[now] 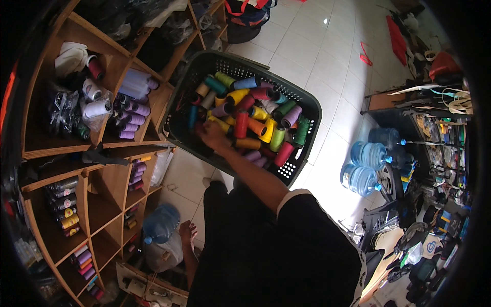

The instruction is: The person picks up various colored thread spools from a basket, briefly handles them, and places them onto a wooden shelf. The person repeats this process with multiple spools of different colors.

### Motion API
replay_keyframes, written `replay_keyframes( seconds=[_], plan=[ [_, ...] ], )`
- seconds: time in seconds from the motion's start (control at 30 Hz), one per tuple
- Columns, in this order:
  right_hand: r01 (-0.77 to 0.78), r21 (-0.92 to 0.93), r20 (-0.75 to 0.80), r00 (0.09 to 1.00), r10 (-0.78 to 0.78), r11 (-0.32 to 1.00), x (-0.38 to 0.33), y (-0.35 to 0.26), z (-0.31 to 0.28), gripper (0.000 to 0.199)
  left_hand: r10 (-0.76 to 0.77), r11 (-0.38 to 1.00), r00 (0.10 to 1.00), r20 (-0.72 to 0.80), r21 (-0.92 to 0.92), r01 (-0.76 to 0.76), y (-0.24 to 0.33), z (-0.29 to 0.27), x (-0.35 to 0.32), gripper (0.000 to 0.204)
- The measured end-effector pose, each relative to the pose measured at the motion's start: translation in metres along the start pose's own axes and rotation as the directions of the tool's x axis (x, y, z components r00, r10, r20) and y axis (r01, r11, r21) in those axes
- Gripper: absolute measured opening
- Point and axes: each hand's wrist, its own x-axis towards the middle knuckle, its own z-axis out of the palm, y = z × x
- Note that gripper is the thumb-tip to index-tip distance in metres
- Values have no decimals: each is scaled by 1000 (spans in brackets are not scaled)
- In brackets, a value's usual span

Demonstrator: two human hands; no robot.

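Observation:
A dark green plastic basket [240, 60], its walls pierced with holes, holds many thread spools in red, yellow, purple, green, blue and orange. My right hand [214, 137] reaches into its left part with the fingers bent down among the spools. Beside the fingertips is a dark reddish patch, and what they grip is hidden. A yellow spool [220, 124] and a red spool [241, 125] lie close to this hand. My left hand [188, 233] hangs low at my side, fingers loosely apart and holding nothing, near a blue water jug [161, 223].
Wooden shelves [105, 180] with compartments of purple, black and yellow spools stand along the left. Several blue water jugs [365, 155] rest on the tiled floor [327, 61] to the right. Beyond them are a cluttered rack and piled goods. A bag [248, 23] sits behind the basket.

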Motion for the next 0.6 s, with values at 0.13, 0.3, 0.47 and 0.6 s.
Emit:
replay_keyframes(
  seconds=[0.13, 0.3, 0.47, 0.6],
  plan=[
    [64, -382, -359, 909, -212, 922, 56, -4, -78, 43, -47, 999, 998, -29, 1, 47, 5, 2, -13, 33],
    [-235, -681, -504, 837, -211, 694, 121, 9, -151, 41, -85, 979, 995, 50, -182, 93, -23, -1, -14, 33],
    [-119, -656, -322, 937, -134, 746, 128, 6, -168, 39, 44, 982, 999, -6, -182, -44, 15, 18, -33, 31],
    [181, -458, -321, 879, -352, 870, 95, -11, -177, 34, 611, 749, 791, -18, 335, -571, 47, 19, 5, 23]
  ],
)
